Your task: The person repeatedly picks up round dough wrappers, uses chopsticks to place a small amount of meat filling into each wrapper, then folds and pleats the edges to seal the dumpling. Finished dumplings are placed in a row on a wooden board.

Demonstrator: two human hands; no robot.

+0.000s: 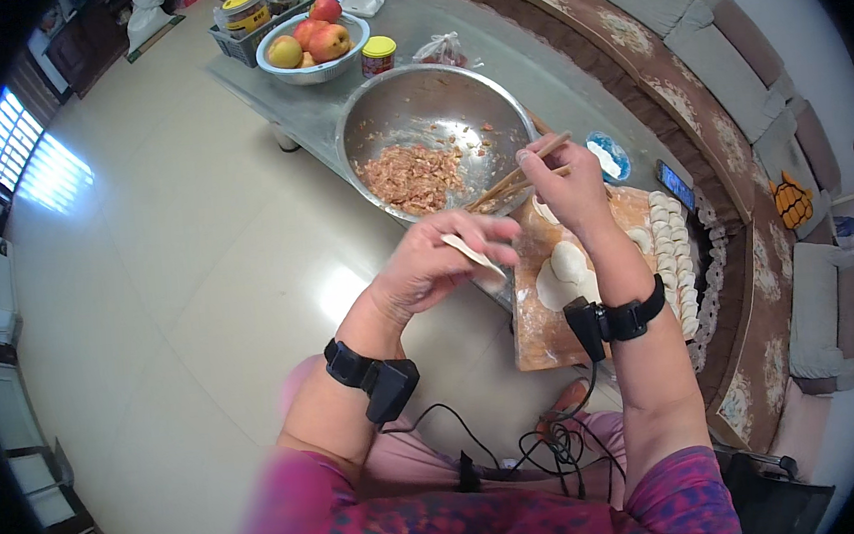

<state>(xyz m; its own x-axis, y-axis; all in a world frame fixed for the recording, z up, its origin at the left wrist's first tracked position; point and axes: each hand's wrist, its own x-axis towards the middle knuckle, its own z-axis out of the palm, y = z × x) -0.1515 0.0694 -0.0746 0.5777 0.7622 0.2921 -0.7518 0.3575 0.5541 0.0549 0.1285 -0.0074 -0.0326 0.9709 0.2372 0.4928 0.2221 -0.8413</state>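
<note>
A round dough wrapper (474, 257) lies in my left hand (445, 258), its edge tilted between the fingers, in front of a large steel bowl (427, 79). My right hand (567, 177) grips a pair of wooden chopsticks (510, 180), their tips down inside the bowl's near right side. Minced meat filling (416, 177) sits in the bowl's left part. More dough wrappers (568, 263) rest on the floured wooden board (538, 345) below my right hand. Rows of folded dumplings (673, 263) line the board's right side, partly behind my right forearm.
Behind the bowl are a basin (336, 69) of fruit, a yellow-lidded jar (378, 54) and a tied plastic bag (441, 50). A blue dish (608, 156) of white powder and a phone (675, 185) lie on the right. Black cables (561, 445) hang near my lap.
</note>
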